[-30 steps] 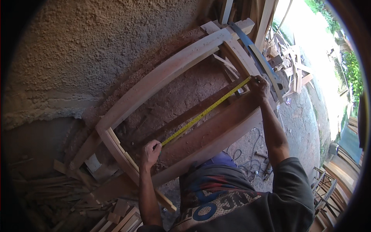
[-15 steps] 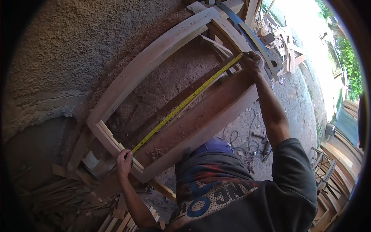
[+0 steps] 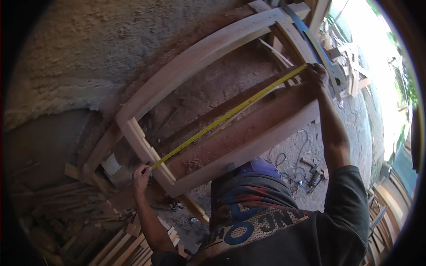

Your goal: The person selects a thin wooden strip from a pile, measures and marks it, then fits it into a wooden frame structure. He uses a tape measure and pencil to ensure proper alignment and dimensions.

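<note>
A yellow tape measure (image 3: 230, 108) is stretched straight and slanting across a large wooden frame (image 3: 195, 53) with a curved far side. My left hand (image 3: 141, 179) is closed round the tape's case, just outside the frame's left end rail; a bit of green shows below the fingers. From there the blade crosses the rail and a pale wooden strip (image 3: 163, 166) along its inner edge. At the frame's right end, my right hand (image 3: 317, 77) is closed on the far end of the blade, against the end rail. Its fingertips are partly hidden.
A rough wall (image 3: 80, 57) rises behind the frame. Wood offcuts (image 3: 128, 244) lie at the lower left, and more scraps (image 3: 355, 71) at the upper right. A power tool (image 3: 316, 179) and cable lie on the floor right of me. A blue curved piece (image 3: 306, 29) rests along the right end.
My left hand has shifted outward from the left rail's inner edge to just beyond the rail, drawing the tape across it. My right hand stays at the right end. The view has shifted slightly.
</note>
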`<action>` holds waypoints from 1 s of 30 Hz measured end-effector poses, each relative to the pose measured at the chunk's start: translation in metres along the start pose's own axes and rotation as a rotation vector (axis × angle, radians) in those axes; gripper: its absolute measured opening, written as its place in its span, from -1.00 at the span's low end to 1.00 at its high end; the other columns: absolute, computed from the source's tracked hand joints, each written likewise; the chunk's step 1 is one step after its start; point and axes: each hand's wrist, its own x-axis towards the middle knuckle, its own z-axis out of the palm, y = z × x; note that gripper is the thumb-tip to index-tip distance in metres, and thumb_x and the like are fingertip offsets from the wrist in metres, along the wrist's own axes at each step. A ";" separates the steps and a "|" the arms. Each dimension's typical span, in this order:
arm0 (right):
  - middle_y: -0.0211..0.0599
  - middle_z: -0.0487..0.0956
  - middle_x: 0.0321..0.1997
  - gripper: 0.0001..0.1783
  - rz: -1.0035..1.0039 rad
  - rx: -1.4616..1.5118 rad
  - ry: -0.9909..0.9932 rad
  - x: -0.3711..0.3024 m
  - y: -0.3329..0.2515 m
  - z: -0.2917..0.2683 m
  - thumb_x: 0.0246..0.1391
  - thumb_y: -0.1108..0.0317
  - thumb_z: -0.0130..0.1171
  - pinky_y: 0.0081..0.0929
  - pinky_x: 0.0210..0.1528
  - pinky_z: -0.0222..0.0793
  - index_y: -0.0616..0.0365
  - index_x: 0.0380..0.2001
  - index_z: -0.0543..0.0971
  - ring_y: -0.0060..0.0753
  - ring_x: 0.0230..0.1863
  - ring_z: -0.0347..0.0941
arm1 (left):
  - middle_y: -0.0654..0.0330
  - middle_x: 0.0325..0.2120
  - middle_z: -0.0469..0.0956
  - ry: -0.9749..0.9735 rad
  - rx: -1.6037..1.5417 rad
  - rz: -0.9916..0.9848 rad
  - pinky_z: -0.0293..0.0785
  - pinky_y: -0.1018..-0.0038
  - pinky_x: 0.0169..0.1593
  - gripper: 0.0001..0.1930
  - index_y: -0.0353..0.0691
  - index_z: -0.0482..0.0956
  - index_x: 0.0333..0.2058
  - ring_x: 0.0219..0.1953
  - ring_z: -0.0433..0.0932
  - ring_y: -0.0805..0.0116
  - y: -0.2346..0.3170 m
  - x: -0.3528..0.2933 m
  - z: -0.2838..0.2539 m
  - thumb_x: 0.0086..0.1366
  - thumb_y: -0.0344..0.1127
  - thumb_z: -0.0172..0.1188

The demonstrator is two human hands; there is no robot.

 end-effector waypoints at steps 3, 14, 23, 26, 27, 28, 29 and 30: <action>-0.43 0.62 -0.45 -0.82 0.015 0.207 -0.100 -0.003 0.007 0.003 0.14 0.25 0.26 -0.57 -0.41 0.39 0.13 -0.34 0.68 -0.65 -0.45 0.48 | 0.23 -0.54 0.52 0.114 0.041 -0.012 0.42 0.43 -0.33 -0.80 -0.31 0.61 -0.33 -0.44 0.46 0.50 -0.012 0.006 -0.014 0.28 -0.26 0.26; -0.40 0.61 -0.46 -0.82 -0.049 0.485 -0.288 -0.033 -0.055 -0.017 0.11 0.22 0.25 -0.43 -0.30 0.43 0.06 -0.33 0.71 -0.54 -0.39 0.52 | 0.03 -0.33 0.65 0.240 0.286 -0.085 0.50 0.15 -0.18 -0.69 -0.19 0.64 -0.35 -0.22 0.62 0.00 -0.025 0.017 0.001 0.19 -0.04 0.30; -0.39 0.61 -0.46 -0.84 -0.058 0.402 -0.137 -0.021 -0.030 -0.012 0.12 0.28 0.23 -0.49 -0.32 0.43 0.10 -0.36 0.69 -0.56 -0.40 0.51 | 0.07 -0.32 0.67 0.177 0.271 -0.274 0.52 0.18 -0.17 -0.66 -0.13 0.69 -0.31 -0.20 0.65 0.07 0.003 0.028 -0.009 0.15 0.04 0.33; -0.39 0.61 -0.46 -0.84 -0.042 0.407 -0.129 -0.018 -0.026 -0.010 0.12 0.28 0.23 -0.49 -0.32 0.43 0.10 -0.36 0.69 -0.56 -0.40 0.51 | 0.11 -0.29 0.68 0.157 0.268 -0.321 0.52 0.19 -0.15 -0.65 -0.09 0.69 -0.29 -0.18 0.65 0.10 0.000 0.033 -0.008 0.15 0.06 0.33; -0.39 0.61 -0.46 -0.84 -0.037 0.412 -0.125 -0.018 -0.024 -0.009 0.12 0.28 0.22 -0.49 -0.32 0.43 0.10 -0.36 0.69 -0.56 -0.40 0.51 | 0.12 -0.28 0.68 0.146 0.268 -0.350 0.52 0.19 -0.14 -0.65 -0.08 0.69 -0.29 -0.17 0.65 0.12 0.003 0.034 -0.010 0.15 0.06 0.33; -0.39 0.61 -0.46 -0.84 -0.035 0.413 -0.125 -0.018 -0.023 -0.008 0.12 0.28 0.22 -0.49 -0.32 0.44 0.10 -0.35 0.69 -0.55 -0.40 0.51 | 0.13 -0.27 0.68 0.134 0.266 -0.379 0.52 0.19 -0.14 -0.65 -0.07 0.69 -0.28 -0.16 0.65 0.13 0.008 0.033 -0.011 0.14 0.07 0.33; -0.39 0.61 -0.46 -0.84 -0.035 0.417 -0.124 -0.018 -0.023 -0.007 0.12 0.28 0.22 -0.50 -0.32 0.44 0.10 -0.35 0.68 -0.55 -0.40 0.51 | 0.14 -0.27 0.68 0.135 0.268 -0.391 0.52 0.19 -0.13 -0.65 -0.07 0.69 -0.28 -0.16 0.65 0.13 0.008 0.033 -0.010 0.14 0.07 0.34; -0.38 0.61 -0.46 -0.84 -0.036 0.419 -0.123 -0.018 -0.022 -0.006 0.13 0.28 0.22 -0.50 -0.32 0.44 0.10 -0.35 0.68 -0.55 -0.40 0.51 | 0.15 -0.27 0.69 0.137 0.270 -0.403 0.52 0.19 -0.13 -0.65 -0.06 0.69 -0.28 -0.16 0.65 0.13 0.006 0.034 -0.009 0.14 0.07 0.34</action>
